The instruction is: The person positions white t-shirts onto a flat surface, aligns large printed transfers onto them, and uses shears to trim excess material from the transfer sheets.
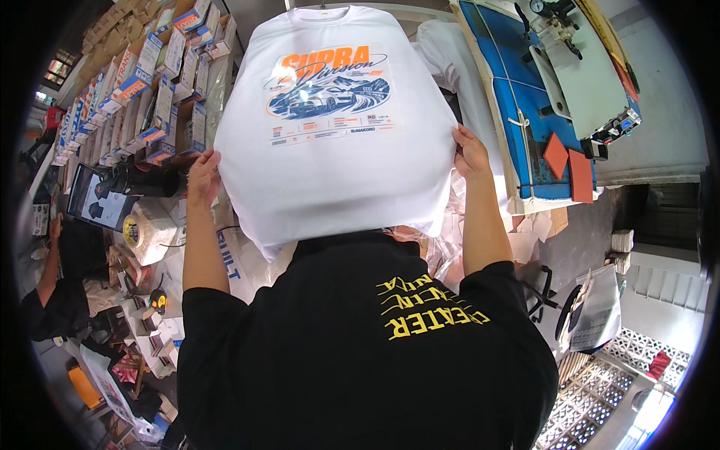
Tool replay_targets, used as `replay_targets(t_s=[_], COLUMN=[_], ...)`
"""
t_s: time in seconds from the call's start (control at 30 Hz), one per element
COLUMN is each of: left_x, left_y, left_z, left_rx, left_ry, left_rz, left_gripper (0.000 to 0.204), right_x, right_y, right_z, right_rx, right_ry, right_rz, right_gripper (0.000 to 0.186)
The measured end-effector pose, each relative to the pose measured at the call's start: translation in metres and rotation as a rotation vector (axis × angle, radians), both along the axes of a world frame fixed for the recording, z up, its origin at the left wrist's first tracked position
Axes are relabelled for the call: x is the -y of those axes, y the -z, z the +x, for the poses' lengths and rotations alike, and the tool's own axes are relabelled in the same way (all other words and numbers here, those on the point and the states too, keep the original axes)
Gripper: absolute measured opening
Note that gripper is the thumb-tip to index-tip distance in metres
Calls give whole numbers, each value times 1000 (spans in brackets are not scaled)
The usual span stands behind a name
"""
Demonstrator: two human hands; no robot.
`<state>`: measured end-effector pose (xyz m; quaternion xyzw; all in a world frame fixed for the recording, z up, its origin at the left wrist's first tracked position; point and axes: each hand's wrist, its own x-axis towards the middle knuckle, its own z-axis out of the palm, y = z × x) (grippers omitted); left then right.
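Note:
A white T-shirt point(337, 180) lies spread out in front of me, its collar at the far end and its lower hem towards my chest. On its front is an orange and blue print point(330, 97) of a car with mountains, and a shine lies over it. My left hand point(203, 178) pinches the shirt's left side edge. Opposite it, my right hand point(470, 153) has its fingers closed on the right side edge. Between the two hands the cloth looks fairly smooth, with soft folds near the hem.
Stacked narrow cardboard boxes point(142, 86) rise at the left, above a lit screen point(101, 196) and a tape roll point(132, 229). Another person's arm point(51, 262) shows at far left. To the right stands a blue-topped machine point(517, 97) with orange pads point(580, 176); more white cloth point(461, 67) lies beside it.

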<state>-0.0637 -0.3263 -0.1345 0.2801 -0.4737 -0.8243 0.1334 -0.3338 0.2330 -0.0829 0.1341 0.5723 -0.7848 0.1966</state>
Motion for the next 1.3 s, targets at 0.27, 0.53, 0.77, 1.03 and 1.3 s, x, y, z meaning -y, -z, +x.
replay_targets(t_s=[0.27, 0.53, 0.77, 1.03, 1.3], left_x=[-7, -10, -17, 9, 5], left_y=[-26, -44, -48, -23, -35], left_z=[5, 20, 13, -1, -5], left_rx=[31, -117, -30, 174, 162], left_ry=[23, 104, 9, -78, 0], left_rz=[-203, -240, -232, -403, -546], left_gripper=[46, 50, 41, 37, 25], right_x=[-24, -12, -8, -10, -8], right_y=[21, 4, 0, 27, 4], right_z=[-12, -5, 1, -12, 2], right_rx=[4, 16, 17, -31, -94], right_ry=[-36, -13, -4, 52, 21], right_rz=[-7, 18, -1, 69, 369], right_gripper=[40, 35, 39, 36, 33])
